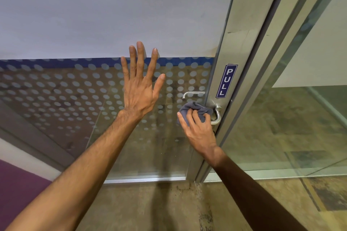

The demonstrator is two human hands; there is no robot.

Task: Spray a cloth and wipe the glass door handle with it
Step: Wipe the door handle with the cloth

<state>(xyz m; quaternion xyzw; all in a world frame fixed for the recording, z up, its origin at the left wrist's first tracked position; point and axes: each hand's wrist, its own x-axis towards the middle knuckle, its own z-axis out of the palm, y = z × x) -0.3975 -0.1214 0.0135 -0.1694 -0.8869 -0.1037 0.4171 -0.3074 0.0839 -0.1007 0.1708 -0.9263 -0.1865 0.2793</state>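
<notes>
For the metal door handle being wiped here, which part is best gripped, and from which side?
Probably the straight lever bar of the door handle, approached from the glass side on the left, where its free end lies. The right hand already wraps the grey cloth around it there; the bend at the frame leaves little room.

Right hand (200,130) presses grey cloth (195,109) onto door handle (216,116) — left hand (139,88) (fingers spread) flat on glass (65,90).

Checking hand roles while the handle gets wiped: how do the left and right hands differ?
The left hand lies open, fingers spread flat on the glass door; the right hand is closed on a grey cloth at the handle. Left sits higher than right. Both are bare.
</notes>
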